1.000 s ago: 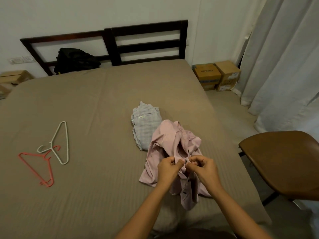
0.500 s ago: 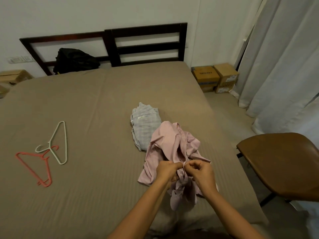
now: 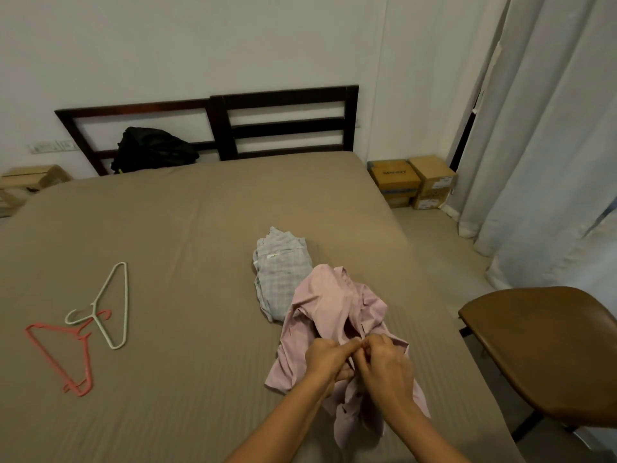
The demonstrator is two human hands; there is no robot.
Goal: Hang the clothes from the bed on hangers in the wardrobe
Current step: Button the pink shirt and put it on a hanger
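A crumpled pink shirt (image 3: 329,305) lies on the brown bed (image 3: 173,235), near its right edge. My left hand (image 3: 329,357) and my right hand (image 3: 384,365) meet over the shirt's front, and both pinch its fabric between fingers and thumb. A folded pale checked shirt (image 3: 282,269) lies just behind the pink one, partly under it. At the bed's left lie a white hanger (image 3: 113,305) and a red hanger (image 3: 63,354), hooks overlapping. No wardrobe is in view.
A black bag (image 3: 152,150) leans against the dark headboard (image 3: 283,121). Cardboard boxes (image 3: 414,182) stand on the floor right of the bed. A brown chair (image 3: 547,349) is close at the right, with pale curtains (image 3: 551,128) behind it.
The view has tilted up, so more wall shows. My hands have stayed together on the pink shirt and drawn slightly nearer, bunching its fabric a little.
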